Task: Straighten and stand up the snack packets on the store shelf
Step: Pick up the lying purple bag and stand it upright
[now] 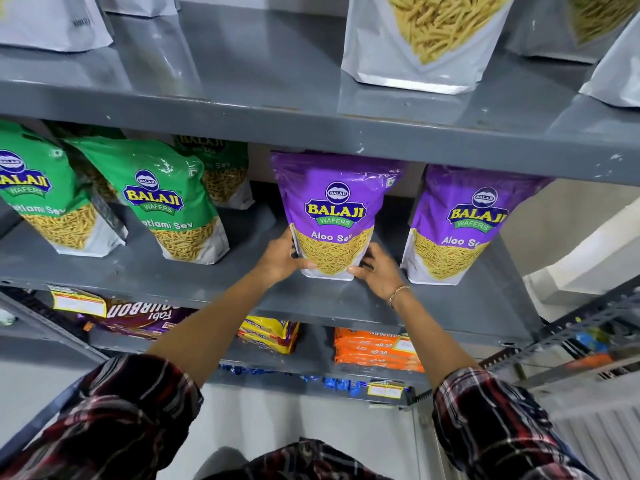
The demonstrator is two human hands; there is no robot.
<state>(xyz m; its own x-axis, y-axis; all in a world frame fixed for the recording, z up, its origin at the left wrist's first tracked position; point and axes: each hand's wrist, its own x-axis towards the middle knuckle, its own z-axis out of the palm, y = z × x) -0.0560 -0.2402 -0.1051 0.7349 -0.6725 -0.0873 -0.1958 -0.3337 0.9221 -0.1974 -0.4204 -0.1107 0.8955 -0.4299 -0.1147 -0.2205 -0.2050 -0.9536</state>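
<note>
A purple Aloo Sev packet (pixel 332 209) stands upright on the grey middle shelf (pixel 194 282). My left hand (pixel 280 258) clasps its lower left edge and my right hand (pixel 375 270) clasps its lower right corner. A second purple Aloo Sev packet (pixel 460 223) stands upright just to the right, apart from my hands. To the left stand green Ratlami Sev packets, one in front (pixel 173 199), one at the far left (pixel 45 195) and one further back (pixel 221 171).
The upper shelf (pixel 277 95) holds white pouches of yellow sev (pixel 422 39). Below are brown biscuit packs (pixel 138 317), yellow packs (pixel 270 336) and orange cookie packs (pixel 374 351). A metal rack (pixel 571 344) stands at the right.
</note>
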